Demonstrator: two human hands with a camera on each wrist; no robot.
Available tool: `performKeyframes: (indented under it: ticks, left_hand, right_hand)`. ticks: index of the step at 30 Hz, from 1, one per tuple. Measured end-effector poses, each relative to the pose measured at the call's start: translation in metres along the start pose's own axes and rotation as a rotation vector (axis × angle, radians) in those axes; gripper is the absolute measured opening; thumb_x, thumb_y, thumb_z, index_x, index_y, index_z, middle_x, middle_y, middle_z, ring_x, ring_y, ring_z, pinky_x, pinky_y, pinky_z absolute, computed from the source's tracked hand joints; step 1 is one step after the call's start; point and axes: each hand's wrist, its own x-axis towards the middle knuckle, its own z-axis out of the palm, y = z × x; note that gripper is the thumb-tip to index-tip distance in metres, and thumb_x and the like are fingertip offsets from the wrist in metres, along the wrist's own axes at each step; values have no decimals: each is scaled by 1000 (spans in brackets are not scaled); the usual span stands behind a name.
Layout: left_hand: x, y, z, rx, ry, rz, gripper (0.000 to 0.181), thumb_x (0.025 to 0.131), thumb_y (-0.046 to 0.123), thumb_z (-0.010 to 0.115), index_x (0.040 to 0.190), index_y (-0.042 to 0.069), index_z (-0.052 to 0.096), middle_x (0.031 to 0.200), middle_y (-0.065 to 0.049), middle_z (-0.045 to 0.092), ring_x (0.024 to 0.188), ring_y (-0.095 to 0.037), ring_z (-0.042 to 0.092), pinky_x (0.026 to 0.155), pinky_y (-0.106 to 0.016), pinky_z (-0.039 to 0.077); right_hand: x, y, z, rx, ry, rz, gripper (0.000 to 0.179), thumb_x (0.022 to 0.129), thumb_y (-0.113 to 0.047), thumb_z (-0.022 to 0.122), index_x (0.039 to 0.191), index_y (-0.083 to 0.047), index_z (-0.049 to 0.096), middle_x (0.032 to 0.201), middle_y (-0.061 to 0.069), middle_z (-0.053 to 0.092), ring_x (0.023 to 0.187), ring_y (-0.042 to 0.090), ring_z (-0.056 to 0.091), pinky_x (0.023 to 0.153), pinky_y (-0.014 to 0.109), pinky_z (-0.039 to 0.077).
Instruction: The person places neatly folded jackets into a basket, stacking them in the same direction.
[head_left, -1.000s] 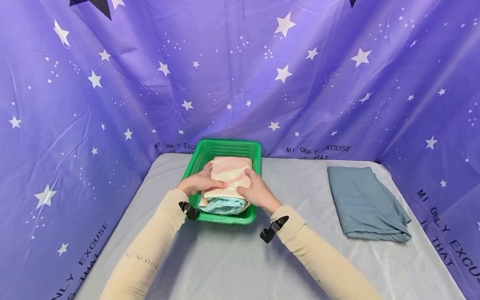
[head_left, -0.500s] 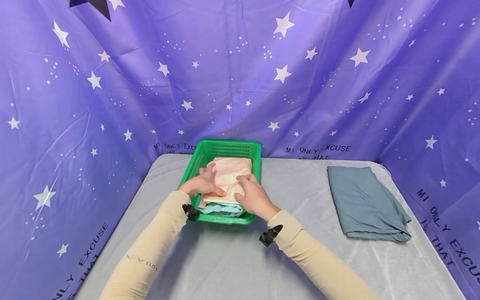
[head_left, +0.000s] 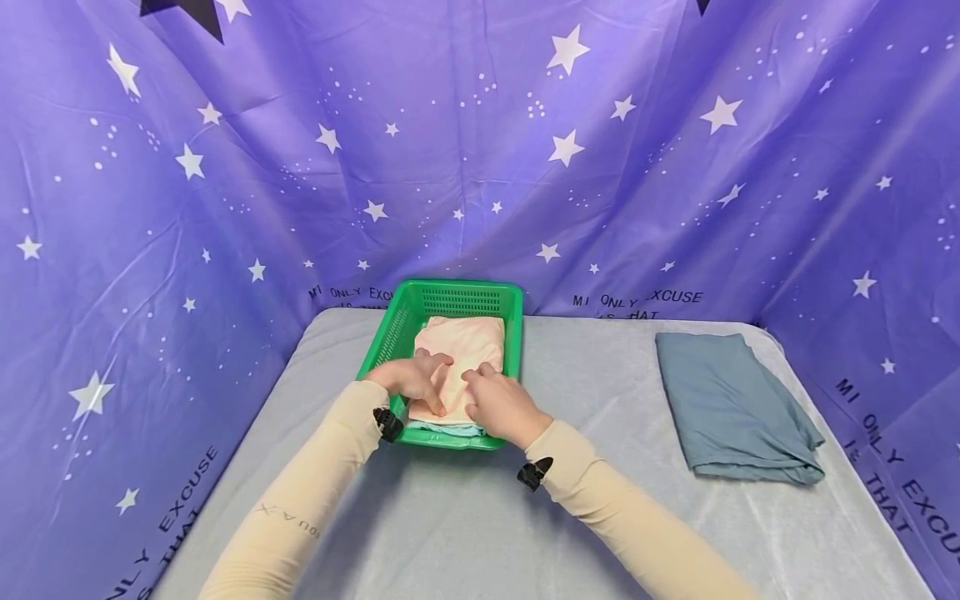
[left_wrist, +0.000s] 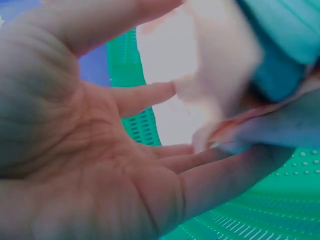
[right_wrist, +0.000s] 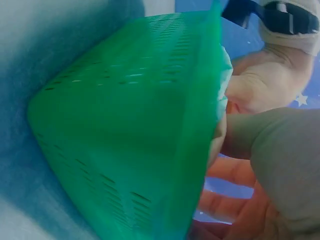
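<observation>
In the head view a folded pale pink cloth (head_left: 462, 336) lies in the green plastic basket (head_left: 513, 333). Under its near edge shows a strip of folded turquoise cloth (head_left: 448, 429), seen larger in the left wrist view. My left hand (head_left: 411, 379) rests on the pink cloth's left side; the left wrist view shows its palm spread and fingers (left_wrist: 150, 100) mostly straight against the fabric. On the right side, my right hand (head_left: 506, 406) touches the same cloth from above. Its fingers (right_wrist: 227, 206) reach over the basket rim in the right wrist view, their tips partly hidden.
A folded grey-blue cloth (head_left: 735, 408) lies on the right part of the table (head_left: 592, 400), covered in pale grey fabric. Purple star-printed curtains (head_left: 465, 167) stand close behind the basket and at both sides.
Both hands have come down and slightly nearer with the pink cloth. It now sits lower in the basket and covers most of the turquoise cloth. The fingers have loosened from its sides.
</observation>
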Motion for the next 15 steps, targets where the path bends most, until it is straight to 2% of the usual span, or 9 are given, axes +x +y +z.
performKeyframes:
  ticks: [2, 4, 7, 11, 13, 15]
  left_hand:
    - [0, 1, 1, 26, -25, -2, 100, 74, 15, 87, 159, 17, 34, 161, -28, 23, 145, -42, 36, 117, -59, 35]
    - [-1, 2, 2, 39, -47, -7, 97, 74, 13, 86, 157, 18, 38, 159, -26, 26, 137, -40, 43, 108, -55, 47]
    - [-1, 3, 3, 56, -63, -18, 85, 75, 11, 86, 150, 19, 48, 148, -22, 36, 115, -34, 54, 82, -50, 59]
    - [0, 4, 2, 130, -57, -1, 57, 76, 11, 86, 128, 12, 65, 126, -14, 55, 98, -23, 56, 76, -35, 55]
    - [0, 3, 2, 166, -55, 5, 42, 76, 10, 85, 115, 10, 70, 109, -8, 63, 89, -19, 57, 75, -29, 49]
    - [1, 3, 1, 177, -62, 8, 30, 77, 8, 83, 105, 9, 72, 92, -2, 65, 81, -15, 58, 71, -25, 47]
  right_hand:
    - [0, -1, 2, -58, -2, -23, 39, 89, -17, 76, 126, -4, 68, 110, 15, 68, 93, 31, 69, 82, 46, 59]
    - [1, -1, 5, -112, 6, -41, 33, 88, -17, 77, 119, -7, 72, 104, 13, 69, 86, 31, 68, 77, 45, 59]
    - [1, -1, 10, -188, 18, -55, 23, 87, -17, 79, 109, -11, 75, 95, 10, 69, 80, 31, 64, 72, 41, 57]
    - [3, 2, 15, -249, 38, -67, 8, 83, -16, 80, 87, -15, 74, 85, 6, 67, 79, 28, 58, 71, 38, 51]
    - [4, 4, 16, -253, 42, -77, 13, 81, -15, 81, 75, -17, 70, 79, 3, 65, 77, 26, 57, 70, 36, 47]
    - [5, 6, 16, -244, 43, -85, 22, 80, -15, 82, 66, -19, 66, 75, 0, 63, 74, 24, 57, 68, 35, 45]
